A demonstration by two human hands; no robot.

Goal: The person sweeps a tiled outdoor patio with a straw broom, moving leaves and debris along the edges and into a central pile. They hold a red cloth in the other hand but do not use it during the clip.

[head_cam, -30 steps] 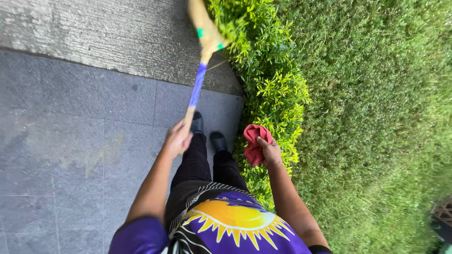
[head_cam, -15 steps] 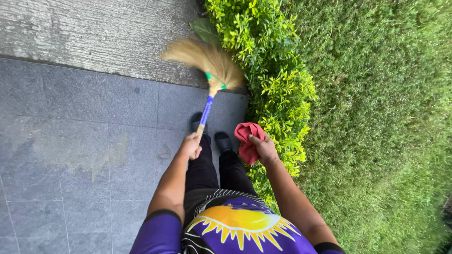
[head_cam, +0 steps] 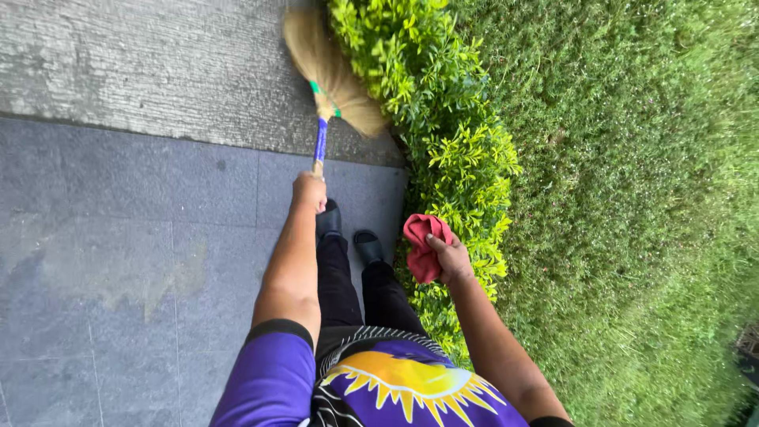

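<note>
Grey paving slabs (head_cam: 118,253) fill the left side, with a paler concrete strip (head_cam: 142,63) above them. Left hand (head_cam: 309,191) is closed tight around the end of a broom (head_cam: 330,79); its blue handle runs up from the fist to a tan straw head bound with green, which is blurred and lies over the concrete strip, its right edge against the hedge. Below the fist, two black shoes (head_cam: 348,233) stand on the slabs, just beside the hedge. Right hand (head_cam: 451,257) is clenched on a bunched red cloth (head_cam: 423,245), held over the low hedge (head_cam: 443,150) of yellow-green leaves. The hands are well apart, each holding its own thing. Right of the hedge, a lawn (head_cam: 632,198) of short grass reaches the frame edge.
</note>
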